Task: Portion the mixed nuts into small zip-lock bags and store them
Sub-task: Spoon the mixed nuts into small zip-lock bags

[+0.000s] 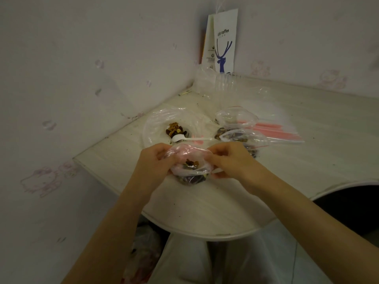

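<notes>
**Item in hand:** small clear zip-lock bag with a pink seal strip (189, 163), part-filled with mixed nuts, held low over the near part of the pale table (205, 212).

**Your grip:** your left hand (158, 160) pinches the left end of the bag's mouth with its fingers curled. Your right hand (229, 160) pinches the right end the same way. The mouth still bulges open.

**Source:** clear plastic dish (148, 130) behind your hands, holding a small heap of brown nuts (176, 129). A white plastic spoon (184, 137) lies across its near side.

**Portions done:** two filled clear bags (242, 138), right of the dish.

**Stock:** flat pile of empty pink-striped bags (283, 132), further right.

**Step, as judged:** closing this portion.

**Next move calls for:** line up the two strips and press along them from end to end. Keep the bag upright so nothing spills.
</notes>
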